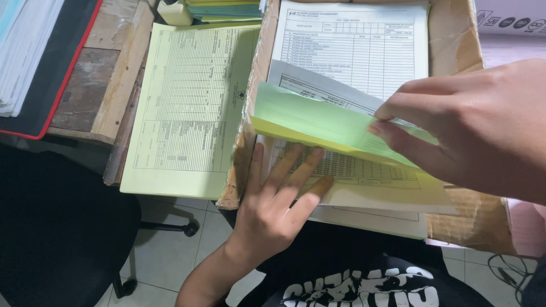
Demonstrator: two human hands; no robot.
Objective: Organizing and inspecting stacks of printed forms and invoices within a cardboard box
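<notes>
Currently mid-sort, judging by the layout. Right hand (478, 125), coming in from right of frame, pinching a light green carbon-copy sheet (318, 116) between thumb and fingertips, peeling it up off the form stack at centre frame. Left hand (278, 199), lower centre, lying flat with fingers spread wide, pressing down the white gridded form (352, 167) underneath; gripping nothing. Yellow copy (398, 190) sitting directly under the lifted green sheet, edge showing along the fold, not yet separated.

All of this happening inside a shallow cardboard box (455, 40) filling upper centre to right of frame, resting across the lap. White printed form (352, 45) lying flat at top of box, looking already set aside.

Left of the box: one yellow tabular form (190, 108) lying flat on the wooden desk edge (114, 74), looking like a copy already pulled out. Upper left: stack of white paper (25, 51) on a black red-edged folder (62, 62).

Judgement: partly done — one yellow sheet out, green one only half lifted, yellow and white beneath remaining. Depth of stack below not visible.
</notes>
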